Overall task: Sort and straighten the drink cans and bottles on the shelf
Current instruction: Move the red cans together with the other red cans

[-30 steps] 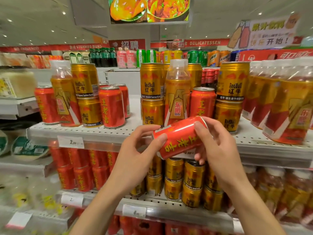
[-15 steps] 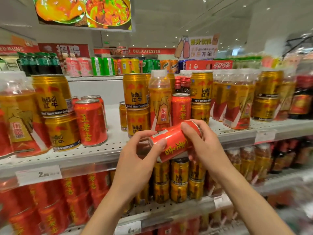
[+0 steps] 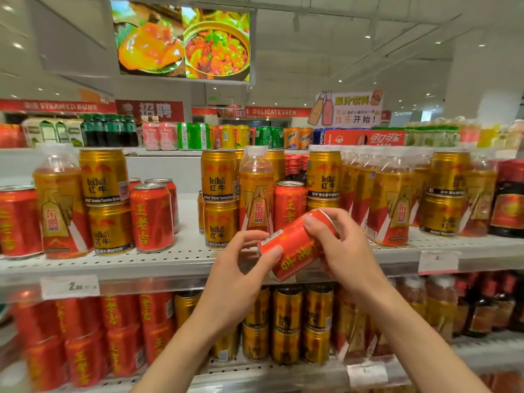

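A red drink can (image 3: 295, 248) with yellow characters lies tilted on its side in front of the white perforated shelf (image 3: 158, 263). My left hand (image 3: 241, 276) grips its lower end and my right hand (image 3: 344, 251) grips its upper end. On the shelf behind stand stacked gold Red Bull cans (image 3: 219, 199), an orange bottle with a clear cap (image 3: 255, 191) and an upright red can (image 3: 289, 204). Further left stand more red cans (image 3: 151, 218), gold cans (image 3: 106, 199) and another orange bottle (image 3: 61, 211).
A row of orange bottles (image 3: 388, 199) and gold cans (image 3: 445, 194) fills the shelf's right side, with dark bottles (image 3: 509, 202) at the far right. The lower shelf holds red cans (image 3: 93, 336) and gold cans (image 3: 286, 324). A bare stretch of shelf (image 3: 187, 211) lies left of centre.
The view has swung back to the left and risen slightly. Both hands still hold the tilted red can in much the same pose.
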